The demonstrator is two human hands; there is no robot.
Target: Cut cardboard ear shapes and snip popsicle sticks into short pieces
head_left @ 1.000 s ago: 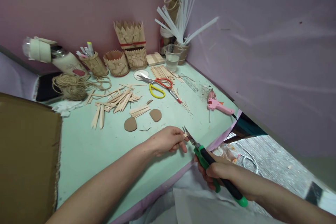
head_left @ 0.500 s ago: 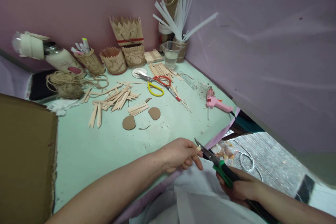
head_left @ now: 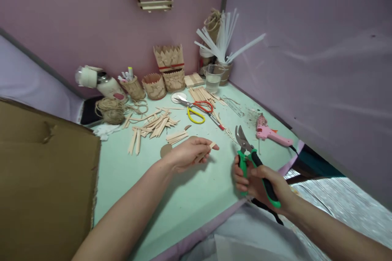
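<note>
My left hand (head_left: 194, 153) is closed on a short flat wooden stick (head_left: 206, 153), its square end poking out past the fingers. In my right hand (head_left: 260, 181) are green and black pruning shears (head_left: 243, 147), with the handles spread and the blades apart, pointing up. The blades are a little to the right of the stick and do not touch it. Just behind my left wrist lies a brown cardboard round (head_left: 165, 150), and a second one is mostly hidden by the hand. Cut wooden sticks (head_left: 159, 124) with pointed ends are heaped beyond.
Scissors (head_left: 196, 108) with red and yellow handles lie mid-table. A pink glue gun (head_left: 271, 131) rests at the right edge. Twine (head_left: 112, 110), stick-covered cups (head_left: 154, 86) and a cup of water (head_left: 213, 79) line the back. A large cardboard sheet (head_left: 49, 179) stands on the left.
Both hands have risen from the table's front edge to above the tabletop. The shears have come away from the stick and their blades have opened. The view has shifted left and up.
</note>
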